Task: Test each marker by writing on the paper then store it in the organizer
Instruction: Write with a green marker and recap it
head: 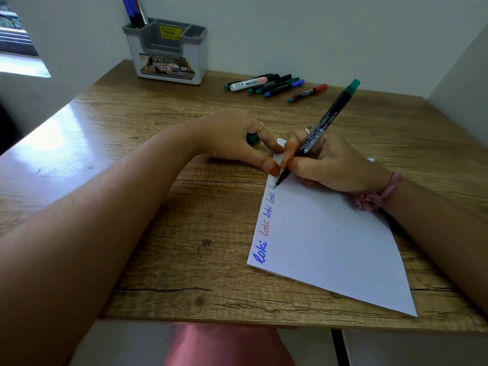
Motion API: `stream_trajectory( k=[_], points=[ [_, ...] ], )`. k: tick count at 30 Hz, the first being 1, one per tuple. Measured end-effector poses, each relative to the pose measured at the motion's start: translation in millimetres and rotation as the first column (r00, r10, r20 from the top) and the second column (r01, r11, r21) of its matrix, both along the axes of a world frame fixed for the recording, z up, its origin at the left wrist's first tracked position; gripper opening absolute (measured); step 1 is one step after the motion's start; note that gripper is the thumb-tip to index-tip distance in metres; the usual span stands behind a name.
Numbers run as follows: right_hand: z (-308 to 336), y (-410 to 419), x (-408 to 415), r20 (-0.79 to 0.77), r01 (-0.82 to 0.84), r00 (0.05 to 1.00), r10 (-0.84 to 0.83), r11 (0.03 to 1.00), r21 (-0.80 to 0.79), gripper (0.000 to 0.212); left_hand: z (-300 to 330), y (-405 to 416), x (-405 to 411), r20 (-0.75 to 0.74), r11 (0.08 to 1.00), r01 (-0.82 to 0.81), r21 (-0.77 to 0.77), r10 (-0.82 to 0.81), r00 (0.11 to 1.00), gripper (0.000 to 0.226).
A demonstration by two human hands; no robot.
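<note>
Green marker (320, 133) gripped by right hand (327, 162), tip on paper (330, 241) | left hand (237, 136) clutches half-hidden cap (252, 138)

Both forearms are bare, with no sleeves in view. The left hand (237, 138) wears 1 thin gold band ring (260, 126) on a finger, and its visible nails carry orange-red polish. The right hand (330, 165) wears 1 silver ring with a small raised setting (308, 129), just above where its fingers pinch; its nails show the same orange-red polish. A frayed pink thread wristband with a tassel (375, 195) circles the right wrist.
</note>
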State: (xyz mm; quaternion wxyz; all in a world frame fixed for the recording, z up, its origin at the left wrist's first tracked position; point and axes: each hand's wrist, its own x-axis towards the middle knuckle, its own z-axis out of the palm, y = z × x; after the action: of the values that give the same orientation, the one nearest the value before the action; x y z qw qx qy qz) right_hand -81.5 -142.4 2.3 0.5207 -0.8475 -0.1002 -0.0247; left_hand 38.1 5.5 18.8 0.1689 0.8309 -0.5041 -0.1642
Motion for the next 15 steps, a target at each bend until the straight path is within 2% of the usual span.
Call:
stream_trajectory(
  k=[3,8,13,15],
  points=[
    [-1.1,-0.2,0.9,0.001,0.013,1.000,-0.013,1.000,0.014,0.013,-0.4,-0.1,0.1,0.000,1.000,0.002,-0.002,-0.002,1.000,0.044],
    [-3.6,-3.4,2.4,-0.008,0.024,1.000,-0.025,0.999,-0.029,0.032,-0.6,-0.1,0.9,-0.001,1.000,0.011,-0.006,-0.011,1.000,0.047],
    [-2.5,-1.0,3.3,-0.001,0.035,0.999,-0.035,0.999,-0.028,0.032,0.0,0.6,1.0,0.001,1.000,0.018,-0.006,-0.018,1.000,0.057],
    [-1.3,-2.3,2.1,-0.011,0.026,1.000,-0.026,0.999,-0.030,0.030,-0.3,0.4,1.2,0.013,1.000,0.010,-0.013,-0.010,1.000,0.049]
  ],
)
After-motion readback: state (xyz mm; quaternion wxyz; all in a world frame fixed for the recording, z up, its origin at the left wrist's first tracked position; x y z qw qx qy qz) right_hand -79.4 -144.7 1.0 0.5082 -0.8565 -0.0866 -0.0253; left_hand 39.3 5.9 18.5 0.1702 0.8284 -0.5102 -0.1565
